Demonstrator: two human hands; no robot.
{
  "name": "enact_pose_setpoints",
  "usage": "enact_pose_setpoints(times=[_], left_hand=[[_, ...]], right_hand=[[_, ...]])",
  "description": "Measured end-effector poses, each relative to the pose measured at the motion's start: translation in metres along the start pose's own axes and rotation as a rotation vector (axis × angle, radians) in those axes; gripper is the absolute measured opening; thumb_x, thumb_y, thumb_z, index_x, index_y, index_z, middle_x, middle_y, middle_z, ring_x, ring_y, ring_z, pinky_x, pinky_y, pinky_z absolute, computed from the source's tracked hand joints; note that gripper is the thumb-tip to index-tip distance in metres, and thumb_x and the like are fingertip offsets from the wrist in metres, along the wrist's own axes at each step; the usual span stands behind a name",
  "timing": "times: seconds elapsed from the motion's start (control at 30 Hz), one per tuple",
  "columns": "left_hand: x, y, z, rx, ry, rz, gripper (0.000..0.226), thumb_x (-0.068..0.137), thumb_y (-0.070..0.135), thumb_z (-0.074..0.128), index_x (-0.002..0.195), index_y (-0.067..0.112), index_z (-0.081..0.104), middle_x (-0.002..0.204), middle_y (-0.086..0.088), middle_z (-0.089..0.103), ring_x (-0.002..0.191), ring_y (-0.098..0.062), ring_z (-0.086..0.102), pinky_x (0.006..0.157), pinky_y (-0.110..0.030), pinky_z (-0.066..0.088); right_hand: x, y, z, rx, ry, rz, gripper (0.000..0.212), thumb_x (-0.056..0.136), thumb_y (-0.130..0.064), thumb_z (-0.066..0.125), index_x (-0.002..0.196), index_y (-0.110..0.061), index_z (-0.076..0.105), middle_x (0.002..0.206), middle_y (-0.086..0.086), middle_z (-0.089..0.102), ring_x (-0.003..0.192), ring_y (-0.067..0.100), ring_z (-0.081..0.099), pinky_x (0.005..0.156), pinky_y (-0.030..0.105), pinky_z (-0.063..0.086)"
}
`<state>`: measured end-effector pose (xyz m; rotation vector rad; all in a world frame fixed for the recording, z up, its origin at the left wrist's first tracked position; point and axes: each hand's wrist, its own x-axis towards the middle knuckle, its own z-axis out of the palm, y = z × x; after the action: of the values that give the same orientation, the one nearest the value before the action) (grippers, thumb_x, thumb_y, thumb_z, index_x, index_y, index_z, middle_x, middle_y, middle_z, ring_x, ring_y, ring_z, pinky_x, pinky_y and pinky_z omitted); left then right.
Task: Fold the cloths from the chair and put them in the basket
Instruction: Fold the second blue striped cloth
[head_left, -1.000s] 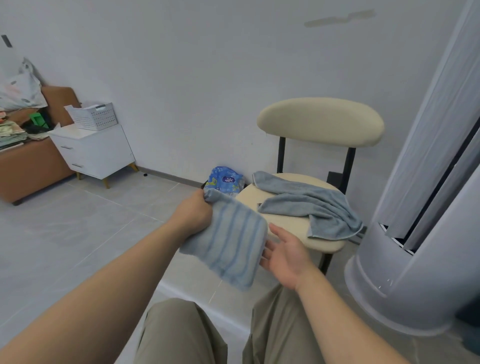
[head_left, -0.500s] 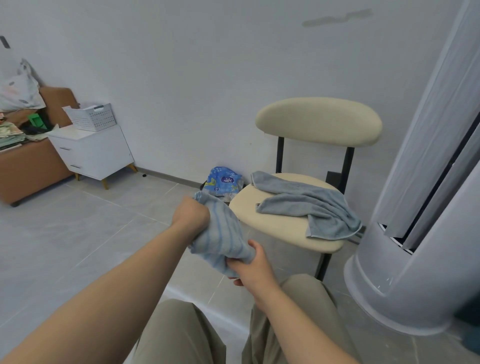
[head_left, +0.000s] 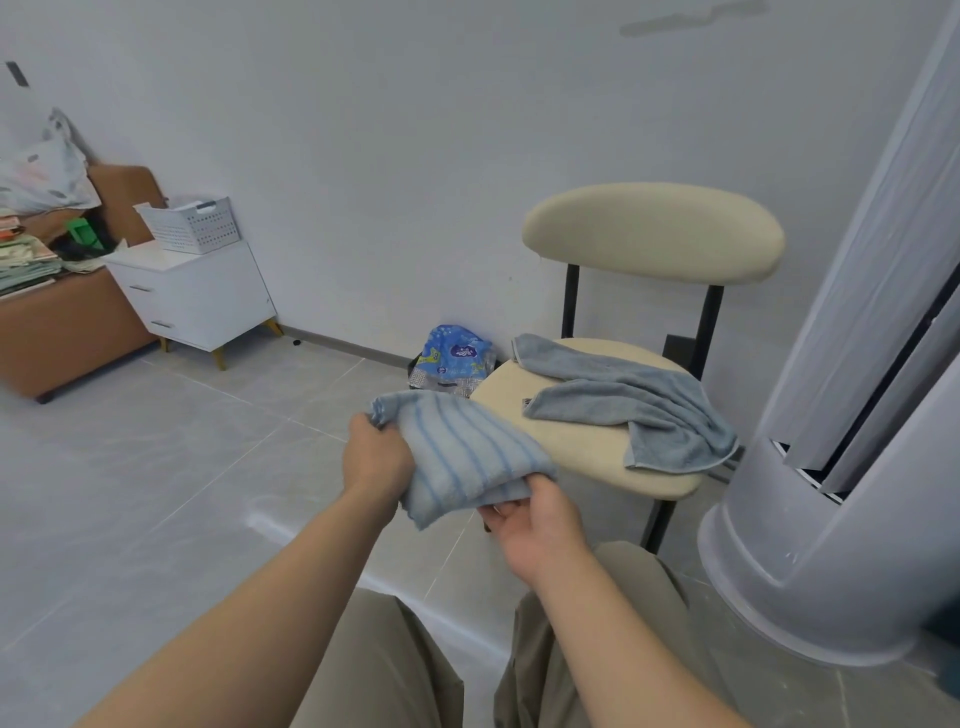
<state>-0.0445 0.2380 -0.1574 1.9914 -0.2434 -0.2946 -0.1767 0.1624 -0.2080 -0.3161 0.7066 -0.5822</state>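
We hold the striped cloth (head_left: 462, 457) in mid-air before the chair (head_left: 654, 234), left hand (head_left: 376, 457) pinching its top corner, right hand (head_left: 535, 525) curled round the lower fold. If either grip slackens, the fold may fall open (the basket (head_left: 192, 226) stands well apart).

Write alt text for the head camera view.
Left hand and right hand hold a folded blue-striped cloth before a cream chair bearing a crumpled grey-blue towel. A white basket sits on a cabinet at far left.
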Motion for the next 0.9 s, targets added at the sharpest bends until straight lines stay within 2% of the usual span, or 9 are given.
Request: enact_pose_setpoints(times=[0.2,0.4,0.47,0.53,0.67,0.73,0.8,0.87,0.9], left_hand=[[-0.014,-0.001,0.008,-0.185,0.019,0.062,0.011,0.099,0.025,0.039,0.106,0.017,0.045,0.088,-0.003,0.056,0.077,-0.021,0.053,0.072,-0.039,0.045],[-0.016,0.000,0.005,-0.248,0.056,0.086,0.010,0.100,0.024,0.041,0.104,0.016,0.045,0.086,-0.002,0.054,0.076,-0.020,0.051,0.069,-0.037,0.043],[-0.017,-0.004,0.004,-0.302,0.019,0.087,0.007,0.100,0.024,0.043,0.102,0.018,0.045,0.088,-0.002,0.055,0.078,-0.020,0.052,0.070,-0.037,0.045],[-0.022,-0.007,0.004,-0.376,-0.035,0.081,0.002,0.100,0.021,0.046,0.099,0.021,0.047,0.089,-0.001,0.056,0.080,-0.018,0.053,0.070,-0.036,0.046],[-0.026,-0.019,-0.015,-0.772,-0.308,-0.111,0.020,0.091,0.006,0.051,0.107,0.016,0.059,0.098,-0.006,0.063,0.083,-0.021,0.060,0.073,-0.035,0.052],[-0.018,-0.029,-0.032,-0.947,-0.526,-0.272,0.035,0.084,0.023,0.054,0.115,0.008,0.062,0.112,-0.011,0.065,0.097,-0.028,0.063,0.091,-0.042,0.051],[-0.006,-0.037,-0.046,-0.951,-0.726,-0.381,0.072,0.085,0.057,0.050,0.130,0.001,0.059,0.132,-0.016,0.061,0.123,-0.036,0.057,0.112,-0.049,0.037],[0.008,-0.041,-0.048,-0.881,-0.859,-0.434,0.097,0.080,0.078,0.042,0.131,-0.002,0.060,0.135,-0.022,0.059,0.129,-0.040,0.053,0.113,-0.051,0.033],[0.014,-0.039,-0.046,-0.799,-0.877,-0.421,0.095,0.078,0.078,0.044,0.128,0.000,0.064,0.132,-0.022,0.061,0.125,-0.039,0.057,0.109,-0.051,0.037]], right_hand=[[-0.014,0.001,-0.003,-0.043,-0.178,0.131,0.053,0.091,-0.060,0.042,0.124,-0.028,0.068,0.121,0.007,0.072,0.119,0.031,0.061,0.103,0.047,0.044],[-0.016,0.003,-0.010,0.064,-0.256,0.072,0.057,0.088,-0.055,0.051,0.133,-0.023,0.062,0.127,0.007,0.068,0.122,0.029,0.060,0.109,0.048,0.041],[-0.013,0.003,-0.004,-0.035,-0.213,0.043,0.057,0.086,-0.061,0.062,0.130,-0.024,0.062,0.123,0.006,0.071,0.116,0.028,0.066,0.104,0.046,0.048],[-0.007,0.006,0.003,-0.183,-0.103,-0.001,0.048,0.085,-0.044,0.074,0.126,-0.020,0.063,0.114,0.007,0.074,0.106,0.026,0.071,0.090,0.041,0.056],[0.004,-0.005,0.008,-0.304,-0.065,-0.159,0.029,0.093,-0.007,0.065,0.121,-0.015,0.064,0.113,0.011,0.074,0.101,0.031,0.071,0.076,0.043,0.060],[0.005,-0.021,0.009,-0.329,-0.170,-0.202,0.031,0.094,0.000,0.059,0.124,-0.010,0.062,0.117,0.013,0.072,0.105,0.033,0.070,0.083,0.048,0.059],[0.007,-0.039,0.009,-0.406,-0.267,-0.189,0.033,0.094,0.002,0.058,0.125,-0.008,0.060,0.119,0.015,0.071,0.108,0.034,0.068,0.088,0.049,0.058],[0.014,-0.051,0.011,-0.545,-0.303,-0.133,0.034,0.092,0.002,0.059,0.124,-0.008,0.061,0.119,0.015,0.071,0.109,0.034,0.068,0.090,0.049,0.057],[0.019,-0.054,0.012,-0.625,-0.310,-0.115,0.032,0.092,0.002,0.060,0.123,-0.008,0.062,0.117,0.014,0.072,0.107,0.033,0.069,0.090,0.047,0.057]])
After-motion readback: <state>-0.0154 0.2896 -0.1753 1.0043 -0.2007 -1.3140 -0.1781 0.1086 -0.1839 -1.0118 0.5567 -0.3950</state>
